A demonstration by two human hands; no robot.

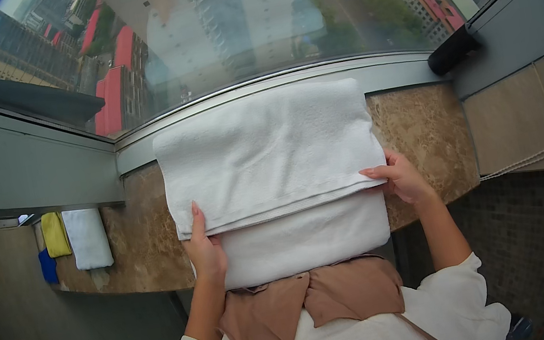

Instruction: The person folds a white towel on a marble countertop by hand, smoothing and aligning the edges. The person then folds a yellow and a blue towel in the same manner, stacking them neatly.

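A white towel [269, 154] lies on the brown marble window sill, its far part up against the window frame. One layer of it is folded over, and the near edge of that layer lies across the lower part of the towel. My left hand [206, 252] grips the left corner of this edge, thumb on top and the other fingers underneath. At the right corner, my right hand [401, 177] pinches the edge between thumb and fingers. The towel's nearest part reaches the front of my clothing.
Left on the marble sill [142, 244] lie a folded white cloth [87, 238], a yellow cloth [55, 234] and a blue cloth [48, 267]. A black cylindrical object [453, 50] is by the right window frame. A beaded cord [531, 157] hangs at the right. The window pane stands behind the towel.
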